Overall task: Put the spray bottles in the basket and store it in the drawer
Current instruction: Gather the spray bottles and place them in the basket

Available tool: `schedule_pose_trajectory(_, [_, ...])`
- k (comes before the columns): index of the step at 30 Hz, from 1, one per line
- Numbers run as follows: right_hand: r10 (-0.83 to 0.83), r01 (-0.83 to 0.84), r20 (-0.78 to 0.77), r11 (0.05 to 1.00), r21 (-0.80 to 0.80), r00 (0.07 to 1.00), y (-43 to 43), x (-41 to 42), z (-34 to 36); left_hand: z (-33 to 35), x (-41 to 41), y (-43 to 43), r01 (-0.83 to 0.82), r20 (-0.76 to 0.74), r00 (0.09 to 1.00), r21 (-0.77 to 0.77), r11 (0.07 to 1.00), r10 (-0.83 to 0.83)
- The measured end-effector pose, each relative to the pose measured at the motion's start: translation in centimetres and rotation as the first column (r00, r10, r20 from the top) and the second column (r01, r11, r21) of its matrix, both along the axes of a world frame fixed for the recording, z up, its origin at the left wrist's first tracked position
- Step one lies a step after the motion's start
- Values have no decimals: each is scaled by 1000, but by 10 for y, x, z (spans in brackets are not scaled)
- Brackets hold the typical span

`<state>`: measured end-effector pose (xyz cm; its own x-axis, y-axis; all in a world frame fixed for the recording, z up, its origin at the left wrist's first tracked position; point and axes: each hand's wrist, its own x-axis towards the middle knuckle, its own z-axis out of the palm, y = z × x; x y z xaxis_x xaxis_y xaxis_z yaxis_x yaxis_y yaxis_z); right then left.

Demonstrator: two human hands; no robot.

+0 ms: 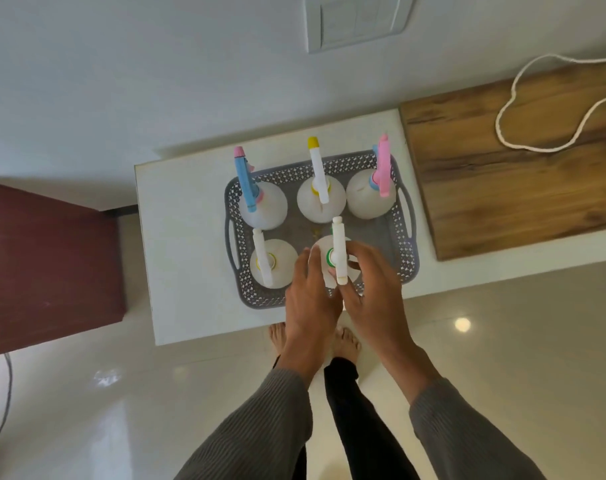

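A grey perforated basket (403,233) sits on a white cabinet top (180,237). Several white spray bottles stand upright inside it. The back row holds one with a blue head (246,181), one with a yellow-tipped head (319,174) and one with a pink head (383,168). At the front left stands a bottle with a yellow collar (265,259). Both hands cup the front-middle bottle with the green collar (338,251): my left hand (312,299) is on its left side, my right hand (371,289) on its right. The front right of the basket is bare.
A wooden counter (502,168) with a white rope loop (551,105) adjoins the cabinet on the right. A dark red cabinet (48,265) stands to the left. A wall switch plate (353,20) is behind. My bare feet (345,341) stand on the glossy floor.
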<state>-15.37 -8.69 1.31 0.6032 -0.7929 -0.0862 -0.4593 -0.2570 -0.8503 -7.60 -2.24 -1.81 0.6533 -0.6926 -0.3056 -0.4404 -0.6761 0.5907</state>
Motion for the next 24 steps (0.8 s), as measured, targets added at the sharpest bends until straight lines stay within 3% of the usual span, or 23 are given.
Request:
schedule_pose_trajectory(8, [26, -26, -3, 999, 43, 1000, -12, 12, -22, -19, 10, -13, -52, 11, 999, 111, 992, 51])
schedule_pose_trajectory(24, [41, -40, -41, 999, 25, 998, -9, 10, -38, -30, 11, -9, -1, 27, 1000, 116, 993, -2])
